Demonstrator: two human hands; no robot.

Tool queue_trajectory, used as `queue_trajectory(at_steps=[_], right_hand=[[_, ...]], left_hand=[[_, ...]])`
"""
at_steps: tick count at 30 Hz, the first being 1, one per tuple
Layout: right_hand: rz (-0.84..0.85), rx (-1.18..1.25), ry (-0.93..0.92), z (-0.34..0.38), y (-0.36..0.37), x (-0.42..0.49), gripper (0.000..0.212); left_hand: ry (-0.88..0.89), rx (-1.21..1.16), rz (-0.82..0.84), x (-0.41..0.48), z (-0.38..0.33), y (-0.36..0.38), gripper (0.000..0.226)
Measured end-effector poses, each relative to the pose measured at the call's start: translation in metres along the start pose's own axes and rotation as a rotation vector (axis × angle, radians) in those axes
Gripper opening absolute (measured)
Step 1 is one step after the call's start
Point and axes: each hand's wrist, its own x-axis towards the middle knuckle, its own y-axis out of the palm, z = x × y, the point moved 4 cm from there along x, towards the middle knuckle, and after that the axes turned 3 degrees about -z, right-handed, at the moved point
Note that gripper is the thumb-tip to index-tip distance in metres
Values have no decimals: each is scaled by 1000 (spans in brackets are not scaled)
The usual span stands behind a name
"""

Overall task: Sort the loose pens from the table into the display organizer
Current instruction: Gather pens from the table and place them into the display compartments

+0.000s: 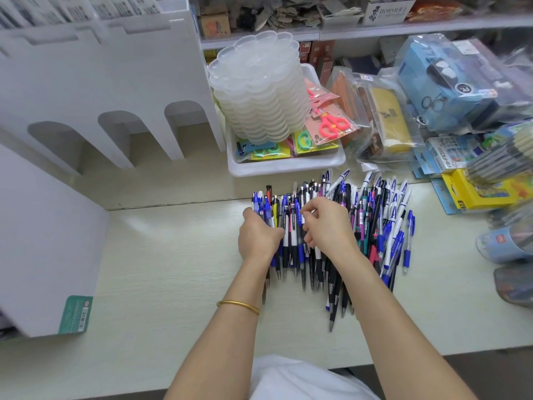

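A wide pile of loose pens (375,226), mostly blue, black and white, lies on the pale table (173,269), tips toward me. My left hand (258,236) grips a bunch of pens at the pile's left side, fingers curled round them. Beside it, my right hand (328,226) has curled fingers pinching pens in the same bunch. The white display organizer (101,90) with arched slots stands at the left and back left, a short way from both hands.
A white bin (288,164) holding a stack of clear lids (259,85) and carded scissors stands just behind the pens. Bagged stationery and boxes crowd the right side. A shelf runs along the back.
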Motion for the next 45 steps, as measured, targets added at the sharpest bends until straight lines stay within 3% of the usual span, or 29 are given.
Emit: queue_trajectory(at_steps=[11, 21, 25, 29, 34, 37, 41, 45], right_hand=[[2, -5, -21, 3, -1, -8, 17], [27, -24, -46, 16, 3, -16, 19], [36, -4, -45, 17, 2, -18, 18], [98, 257, 19, 22, 8, -27, 14], [120, 582, 154, 24, 36, -44, 21], [176, 710, 329, 24, 57, -54, 34], [316, 1194, 666, 41, 78, -65, 51], [270, 1388, 689, 58, 79, -61, 48]], left_hand=[[-121, -231, 45, -4, 16, -3, 44], [-118, -267, 77, -2, 19, -15, 40], [-130, -411, 86, -5, 23, -23, 37], [-156, -701, 36, -7, 24, -46, 36], [-64, -981, -80, -7, 3, -91, 36], [15, -1065, -163, -10, -11, -116, 31], [163, -1069, -228, -19, -23, -131, 37], [289, -1048, -246, -25, -28, -139, 43]])
